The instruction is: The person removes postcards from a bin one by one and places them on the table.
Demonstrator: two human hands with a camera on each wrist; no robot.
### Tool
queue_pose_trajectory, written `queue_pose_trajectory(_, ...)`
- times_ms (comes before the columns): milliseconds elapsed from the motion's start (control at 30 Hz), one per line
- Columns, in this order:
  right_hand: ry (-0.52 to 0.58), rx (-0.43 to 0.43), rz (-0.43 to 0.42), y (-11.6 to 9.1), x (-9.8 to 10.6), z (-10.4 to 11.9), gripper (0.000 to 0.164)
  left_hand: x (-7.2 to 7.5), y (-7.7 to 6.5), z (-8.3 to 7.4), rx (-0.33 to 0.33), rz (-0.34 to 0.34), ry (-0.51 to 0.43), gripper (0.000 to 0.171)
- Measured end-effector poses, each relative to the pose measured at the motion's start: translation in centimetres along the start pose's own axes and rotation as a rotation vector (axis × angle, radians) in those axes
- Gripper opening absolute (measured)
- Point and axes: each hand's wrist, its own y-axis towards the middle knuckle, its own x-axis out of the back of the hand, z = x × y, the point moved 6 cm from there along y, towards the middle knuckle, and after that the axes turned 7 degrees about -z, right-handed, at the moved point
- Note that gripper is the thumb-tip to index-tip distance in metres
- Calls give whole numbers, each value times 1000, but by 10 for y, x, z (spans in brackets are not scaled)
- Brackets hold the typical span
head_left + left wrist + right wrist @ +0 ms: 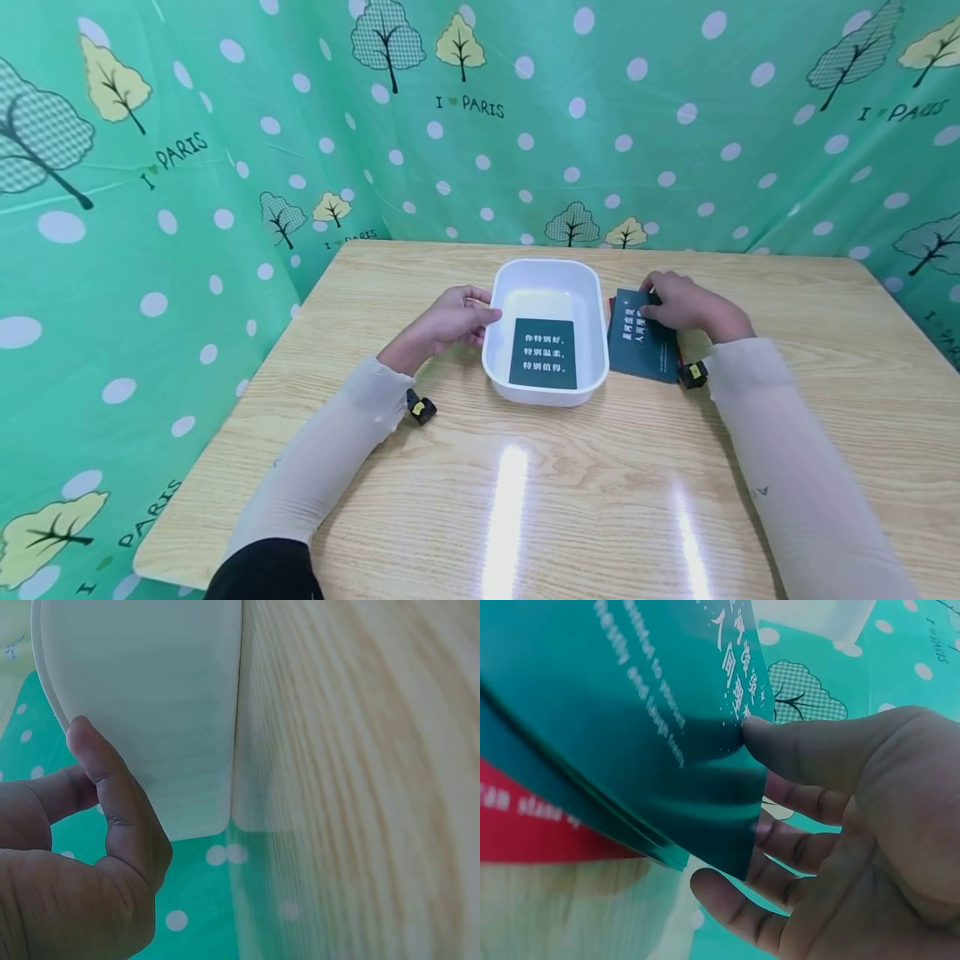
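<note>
A white plastic basin (546,400) stands on the table, and a dark green card (543,354) with white Chinese writing lies inside it. My left hand (457,319) holds the basin's left side, thumb at the rim. The left wrist view shows the basin's outer wall (150,690) beside that hand (97,840). Just right of the basin, my right hand (682,304) pinches the top dark green card (637,350) of a small stack. Up close, this card (652,697) bends between thumb and fingers, with more green cards and a red card (547,825) under it.
The light wooden table (600,483) reaches back to a green dotted curtain (480,142) printed with trees, which also hangs along the left side. Small black devices (422,407) are strapped at both wrists.
</note>
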Motion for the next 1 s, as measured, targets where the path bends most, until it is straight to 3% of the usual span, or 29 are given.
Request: queue_pose_trajectory(1000,-85,-5,10,5,-8,-4,35,-1,-2,-1,2,-1,0,37)
